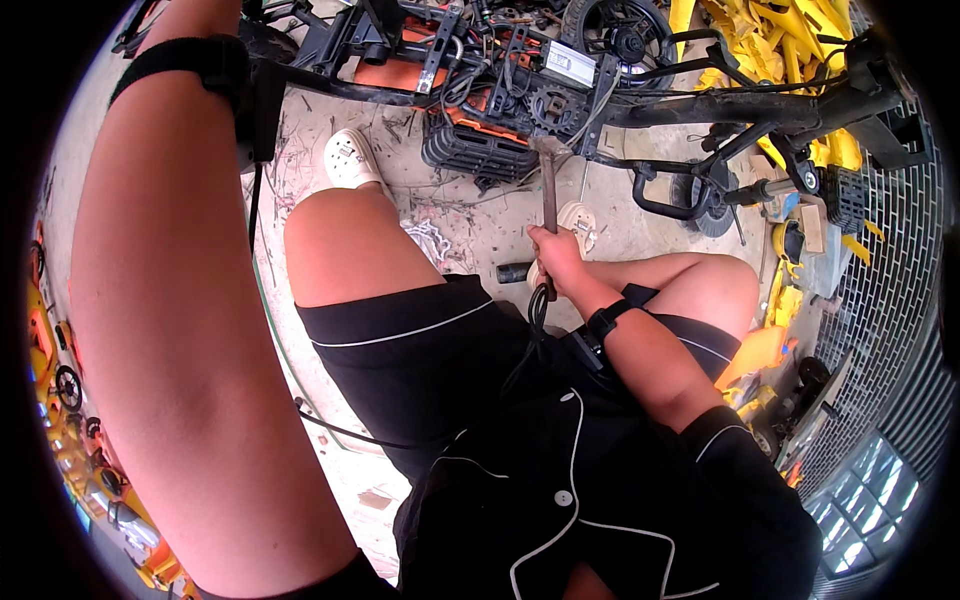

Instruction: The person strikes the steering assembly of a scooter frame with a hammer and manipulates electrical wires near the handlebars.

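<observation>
My right hand (557,262) is closed around the wooden handle of a hammer (549,195). The handle stands upright, and its metal head is up against the black metal vehicle frame (700,105) that lies across the floor in front of me. A black band sits on that wrist. My left forearm (170,300) rises along the left side with a black strap near the wrist. The left hand itself is past the top edge and hidden. I am seated with bare knees and white shoes (350,158) on the concrete.
A black ribbed part (470,150), a sprocket and wiring hang in the frame. A short black cylinder (513,272) lies on the floor. Yellow plastic panels (780,30) are piled at the top right, with a metal grating (880,270) below them. Orange parts lie at the far left.
</observation>
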